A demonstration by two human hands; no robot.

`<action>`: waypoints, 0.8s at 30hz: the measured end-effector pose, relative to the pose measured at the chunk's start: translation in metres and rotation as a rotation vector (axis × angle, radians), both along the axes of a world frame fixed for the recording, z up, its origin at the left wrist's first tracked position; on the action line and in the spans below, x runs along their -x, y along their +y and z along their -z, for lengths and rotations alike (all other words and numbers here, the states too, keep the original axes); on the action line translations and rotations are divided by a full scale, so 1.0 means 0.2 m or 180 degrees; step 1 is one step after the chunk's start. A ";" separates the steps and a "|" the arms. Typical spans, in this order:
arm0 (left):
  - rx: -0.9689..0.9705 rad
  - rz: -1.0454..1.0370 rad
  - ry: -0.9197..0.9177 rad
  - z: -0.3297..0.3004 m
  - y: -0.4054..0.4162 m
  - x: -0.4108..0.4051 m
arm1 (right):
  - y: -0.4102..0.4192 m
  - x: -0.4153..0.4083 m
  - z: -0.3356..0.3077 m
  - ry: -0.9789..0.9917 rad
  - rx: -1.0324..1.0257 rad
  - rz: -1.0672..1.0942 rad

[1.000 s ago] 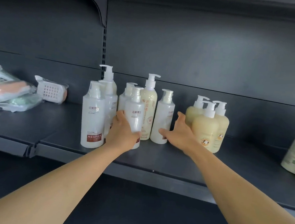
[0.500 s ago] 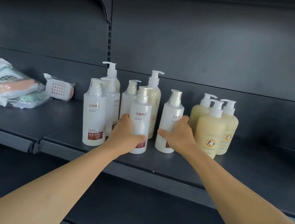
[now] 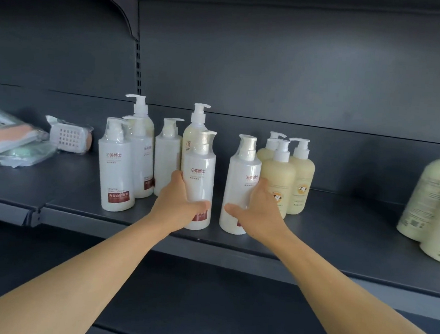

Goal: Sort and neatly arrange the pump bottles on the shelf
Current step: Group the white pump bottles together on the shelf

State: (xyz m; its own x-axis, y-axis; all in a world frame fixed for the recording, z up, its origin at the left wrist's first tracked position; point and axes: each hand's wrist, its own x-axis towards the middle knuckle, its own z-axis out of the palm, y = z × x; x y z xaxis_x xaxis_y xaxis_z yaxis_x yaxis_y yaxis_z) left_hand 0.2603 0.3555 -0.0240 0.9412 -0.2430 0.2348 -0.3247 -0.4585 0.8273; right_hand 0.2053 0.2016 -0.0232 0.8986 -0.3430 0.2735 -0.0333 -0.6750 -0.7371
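Near the shelf's [image 3: 313, 242] front edge, left hand [image 3: 181, 206] and right hand [image 3: 257, 212] each wrap a white pump bottle [image 3: 199, 181] [image 3: 239, 192]; either tall bottle could tip off.

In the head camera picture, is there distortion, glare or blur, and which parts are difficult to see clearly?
Head view: wide-angle distortion leans the pale green bottles at the right edge inward; soft glare shines on the plastic-wrapped pump of the white bottle under the left hand; small label text is too soft to read; the dark shelf shows only faint shadows; the right hand looks sharp.
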 end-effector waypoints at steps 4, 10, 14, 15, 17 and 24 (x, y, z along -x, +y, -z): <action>0.0080 0.0226 -0.0005 0.00 -0.03 0.06 | -0.03 0.09 0.00 0.0033 -0.0094 0.0248; 0.0131 0.0693 -0.0106 -0.05 -0.16 0.18 | -0.15 0.36 -0.07 0.0127 -0.0087 0.0886; 0.0162 0.1090 -0.0127 -0.08 -0.31 0.30 | -0.24 0.58 -0.09 0.0106 -0.0073 0.1291; 0.0176 0.1190 -0.0106 -0.08 -0.35 0.33 | -0.26 0.64 -0.09 0.0113 -0.0065 0.1400; 0.0201 0.1357 -0.0075 -0.08 -0.45 0.41 | -0.33 0.76 -0.10 0.0141 -0.0050 0.1636; 0.0200 0.1774 -0.0192 -0.11 -0.83 0.68 | -0.62 1.18 -0.12 0.0161 0.0000 0.2198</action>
State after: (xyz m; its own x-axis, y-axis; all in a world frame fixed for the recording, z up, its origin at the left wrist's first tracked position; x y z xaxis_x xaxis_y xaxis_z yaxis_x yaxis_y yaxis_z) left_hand 0.1240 0.1895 -0.0014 0.6590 -0.6834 0.3141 -0.5512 -0.1546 0.8200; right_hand -0.0301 0.0776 0.0012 0.4859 -0.8412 0.2370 -0.4898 -0.4867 -0.7234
